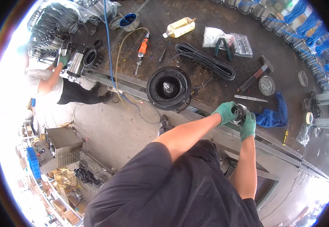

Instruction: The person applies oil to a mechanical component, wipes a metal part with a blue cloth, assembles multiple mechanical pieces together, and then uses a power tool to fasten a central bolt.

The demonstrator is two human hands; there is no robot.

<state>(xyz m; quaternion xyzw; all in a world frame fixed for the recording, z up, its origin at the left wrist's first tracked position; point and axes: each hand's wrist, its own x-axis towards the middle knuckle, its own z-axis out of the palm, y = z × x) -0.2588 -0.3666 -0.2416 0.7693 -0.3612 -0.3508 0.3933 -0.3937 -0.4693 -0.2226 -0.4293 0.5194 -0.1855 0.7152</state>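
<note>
At the bench's front edge, my left hand and my right hand, both in green gloves, close around a small round part. This part is silver outside with a black ring in its face; its exact kind is not clear. My left fingers grip its left side and my right fingers its right side, partly hiding it. Left of my hands stands a black round motor housing with a metal shaft upright in its middle. A blue cloth lies just right of my right hand.
On the dark bench lie a hammer, a metal rod, a dish of small parts, a coiled black cable, an orange power driver and a yellowish bottle. A co-worker stands at the left. A wire cage is on the floor.
</note>
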